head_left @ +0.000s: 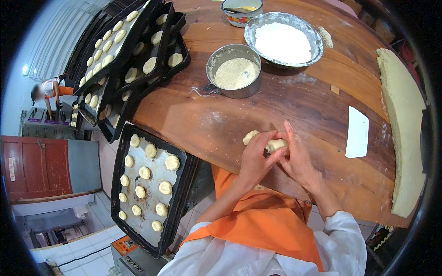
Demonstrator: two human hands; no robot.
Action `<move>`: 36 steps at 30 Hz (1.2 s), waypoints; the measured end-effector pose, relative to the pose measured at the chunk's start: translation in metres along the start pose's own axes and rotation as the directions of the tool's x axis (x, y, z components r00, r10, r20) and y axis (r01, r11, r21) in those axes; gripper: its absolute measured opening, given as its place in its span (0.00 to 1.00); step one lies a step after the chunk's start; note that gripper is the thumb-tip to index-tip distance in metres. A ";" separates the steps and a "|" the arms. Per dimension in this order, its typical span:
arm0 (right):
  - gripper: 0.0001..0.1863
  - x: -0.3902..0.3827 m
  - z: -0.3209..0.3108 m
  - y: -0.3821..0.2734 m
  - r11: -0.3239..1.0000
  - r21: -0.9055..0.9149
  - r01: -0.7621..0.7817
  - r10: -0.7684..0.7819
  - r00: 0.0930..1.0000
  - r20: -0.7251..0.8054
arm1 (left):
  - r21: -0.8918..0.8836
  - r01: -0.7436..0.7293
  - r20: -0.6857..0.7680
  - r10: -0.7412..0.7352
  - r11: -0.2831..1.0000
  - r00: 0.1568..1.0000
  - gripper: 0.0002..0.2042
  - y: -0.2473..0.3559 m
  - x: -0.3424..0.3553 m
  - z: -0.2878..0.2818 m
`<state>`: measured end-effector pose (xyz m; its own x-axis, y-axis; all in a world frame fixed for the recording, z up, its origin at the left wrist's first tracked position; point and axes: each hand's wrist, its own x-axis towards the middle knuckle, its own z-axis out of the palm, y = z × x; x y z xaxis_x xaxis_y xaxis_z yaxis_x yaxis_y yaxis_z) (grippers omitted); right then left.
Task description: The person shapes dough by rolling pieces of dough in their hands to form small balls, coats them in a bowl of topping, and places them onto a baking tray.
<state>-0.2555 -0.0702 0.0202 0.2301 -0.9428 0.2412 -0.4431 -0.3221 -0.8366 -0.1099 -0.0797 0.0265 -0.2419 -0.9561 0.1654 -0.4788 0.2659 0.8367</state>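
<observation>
Over the near part of the wooden table (202,133), my left hand (258,157) and my right hand (298,160) are cupped together around a pale lump of dough (277,146). Fingers of both hands press against its sides. A second small dough piece (250,137) shows just beyond the left hand's knuckles; whether it touches that hand I cannot tell. Farther up the table stands a metal pot (219,84) holding pale seeds or crumbs (235,72). A flat white dough scraper (357,133) lies to the right of my hands.
A speckled basin (317,41) of white flour (282,43) and a flowered enamel bowl (244,19) stand at the back. Along the right edge lies a long dough slab (404,138). Left are a tray (154,209) of dough rounds and stacked trays (122,60). Another person (50,89) works far left.
</observation>
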 end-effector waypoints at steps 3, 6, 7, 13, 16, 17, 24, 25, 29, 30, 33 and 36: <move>0.41 -0.002 -0.006 -0.007 1.000 -0.016 0.025 -0.024 1.000 0.011 | -0.477 0.219 0.035 -0.231 0.851 0.972 0.14 -0.001 -0.006 0.007; 0.35 -0.003 -0.009 -0.007 0.992 -0.102 0.078 -0.073 0.996 0.048 | -0.254 -0.076 -0.164 0.035 0.964 0.986 0.11 -0.003 -0.007 0.008; 0.32 -0.002 -0.010 -0.007 0.986 -0.132 0.098 -0.091 0.994 0.058 | -0.266 -0.067 -0.176 0.020 0.962 0.984 0.10 -0.003 -0.009 0.007; 0.24 0.007 -0.037 -0.021 0.932 0.244 -0.269 0.230 0.957 0.177 | -0.741 0.149 -0.170 -0.398 0.654 0.902 0.09 0.004 -0.015 0.001; 0.24 0.010 -0.046 -0.016 0.976 -0.006 -0.218 0.218 0.973 0.078 | -0.616 0.002 -0.396 -0.313 0.787 0.863 0.10 -0.005 -0.010 -0.009; 0.24 0.009 -0.050 -0.012 0.973 -0.119 -0.200 0.206 0.978 0.042 | -0.339 -0.056 -0.383 -0.083 0.939 0.920 0.11 -0.014 -0.008 -0.014; 0.24 0.000 -0.052 -0.005 0.941 -0.332 -0.061 0.043 0.997 -0.060 | 0.167 -0.086 -0.298 0.133 0.982 0.945 0.17 -0.040 -0.009 -0.001; 0.24 -0.001 -0.052 -0.008 0.959 -0.271 -0.083 0.067 0.995 -0.067 | 0.149 -0.016 -0.366 0.070 0.989 0.928 0.17 -0.035 -0.005 -0.003; 0.24 -0.005 -0.031 -0.020 0.982 0.116 -0.146 0.154 0.986 -0.062 | 0.142 -0.047 -0.240 0.080 0.989 0.968 0.16 -0.040 -0.007 -0.013; 0.24 -0.005 -0.019 -0.021 0.957 0.250 -0.147 0.164 0.986 -0.045 | 0.075 -0.066 -0.304 0.086 0.995 0.949 0.14 -0.033 -0.011 -0.009; 0.25 0.009 0.027 -0.035 0.416 0.881 -0.227 0.367 0.928 0.066 | 0.049 -0.281 -0.291 0.283 0.958 0.914 0.17 -0.019 -0.023 0.014; 0.26 0.025 0.016 -0.015 0.098 0.985 -0.145 0.473 0.877 0.082 | -0.160 -0.328 -0.151 0.305 0.931 0.940 0.23 0.015 -0.025 0.009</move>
<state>-0.2296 -0.0877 0.0311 0.0634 -0.9723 -0.2251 0.7762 0.1898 -0.6012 -0.1181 -0.0511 0.0302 -0.2462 -0.8362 0.4900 -0.2318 0.5417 0.8080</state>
